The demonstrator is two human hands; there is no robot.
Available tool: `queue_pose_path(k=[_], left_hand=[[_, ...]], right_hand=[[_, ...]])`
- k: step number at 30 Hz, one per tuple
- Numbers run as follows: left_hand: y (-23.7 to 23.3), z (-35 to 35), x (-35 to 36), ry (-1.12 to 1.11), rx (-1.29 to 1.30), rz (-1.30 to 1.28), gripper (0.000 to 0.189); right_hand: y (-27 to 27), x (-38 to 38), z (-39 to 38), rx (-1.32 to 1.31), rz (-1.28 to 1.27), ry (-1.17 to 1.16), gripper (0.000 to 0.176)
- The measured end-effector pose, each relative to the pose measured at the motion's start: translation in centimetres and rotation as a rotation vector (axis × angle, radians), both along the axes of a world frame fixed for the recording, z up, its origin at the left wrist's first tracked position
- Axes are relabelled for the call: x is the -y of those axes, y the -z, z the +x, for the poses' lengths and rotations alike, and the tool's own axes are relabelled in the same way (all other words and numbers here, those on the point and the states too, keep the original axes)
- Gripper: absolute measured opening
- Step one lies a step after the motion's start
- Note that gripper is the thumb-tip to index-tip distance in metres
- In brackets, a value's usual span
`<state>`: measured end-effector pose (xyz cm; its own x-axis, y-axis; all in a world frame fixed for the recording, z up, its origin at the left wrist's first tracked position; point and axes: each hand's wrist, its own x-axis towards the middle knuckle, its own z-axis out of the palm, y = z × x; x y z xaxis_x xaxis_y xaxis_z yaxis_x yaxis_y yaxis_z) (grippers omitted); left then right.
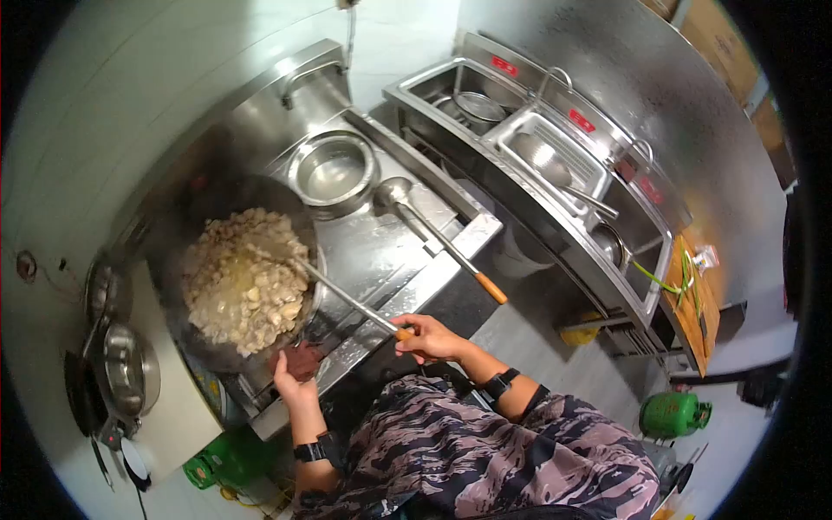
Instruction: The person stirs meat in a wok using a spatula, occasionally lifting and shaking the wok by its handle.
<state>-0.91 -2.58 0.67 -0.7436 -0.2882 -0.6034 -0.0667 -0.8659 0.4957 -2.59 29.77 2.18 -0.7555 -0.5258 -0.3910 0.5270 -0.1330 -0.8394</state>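
My right hand (431,339) is closed around the wooden grip of a long-handled steel cooking utensil (348,299). Its head is buried in a heap of pale, chopped food pieces (244,282) inside a large dark wok (201,342). At the wok's near rim, my left hand (296,388) grips a folded brown cloth (302,360), which hides most of the fingers. A ladle (442,238) with an orange-brown wooden handle lies across the steel stove top (364,251), beside a round metal pot (333,173) of liquid.
On the right, a steel sink unit (511,160) holds a strainer (479,107) and a large ladle (555,165). Green stalks lie on a wooden board (700,308) beyond it. More pans (130,373) stand left of the wok. Green gas cylinders (674,414) are on the floor.
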Motion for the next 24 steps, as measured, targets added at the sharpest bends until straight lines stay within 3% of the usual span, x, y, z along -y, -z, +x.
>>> queue_pose_path(k=[4, 5, 8, 9, 11, 13, 15, 17, 19, 21, 24], left_hand=[[1.9, -0.1, 0.9, -0.080, 0.037, 0.001, 0.034], [3.9, -0.3, 1.7, -0.047, -0.052, -0.004, 0.033], [2.2, 0.3, 2.1, 0.239, -0.174, -0.010, 0.035], [2.1, 0.1, 2.1, 0.299, -0.205, 0.014, 0.037], [0.7, -0.7, 1.0, 0.124, 0.035, -0.033, 0.041], [-0.2, -0.3, -0.2, 0.060, 0.095, -0.131, 0.045], [2.5, -1.0, 1.4, 0.033, 0.091, -0.145, 0.045], [4.5, -1.0, 2.9, 0.152, 0.025, -0.152, 0.046], [2.6, -0.8, 2.0, 0.150, 0.025, -0.108, 0.048], [2.1, -0.7, 1.5, 0.167, -0.042, -0.054, 0.049], [4.2, -0.5, 2.6, 0.200, -0.156, -0.039, 0.046]], right_hand=[[0.8, 2.0, 1.1, -0.050, 0.085, 0.107, 0.063], [1.6, 2.0, 1.3, -0.078, 0.126, 0.071, 0.063], [1.0, 3.2, 2.5, -0.155, 0.242, 0.132, 0.062], [0.8, 3.6, 2.8, -0.296, 0.256, 0.176, 0.059], [2.9, 4.2, 3.1, -0.519, 0.363, 0.216, 0.056], [1.3, 4.2, 3.9, -0.347, 0.331, 0.193, 0.059], [2.8, 4.7, 3.9, -0.413, 0.336, 0.218, 0.052], [2.7, 4.5, 4.0, -0.428, 0.361, 0.215, 0.052], [1.7, 4.3, 4.2, -0.319, 0.349, 0.199, 0.052], [3.2, 4.6, 3.7, -0.498, 0.533, 0.205, 0.053], [3.8, 4.9, 3.7, -0.488, 0.458, 0.220, 0.051]])
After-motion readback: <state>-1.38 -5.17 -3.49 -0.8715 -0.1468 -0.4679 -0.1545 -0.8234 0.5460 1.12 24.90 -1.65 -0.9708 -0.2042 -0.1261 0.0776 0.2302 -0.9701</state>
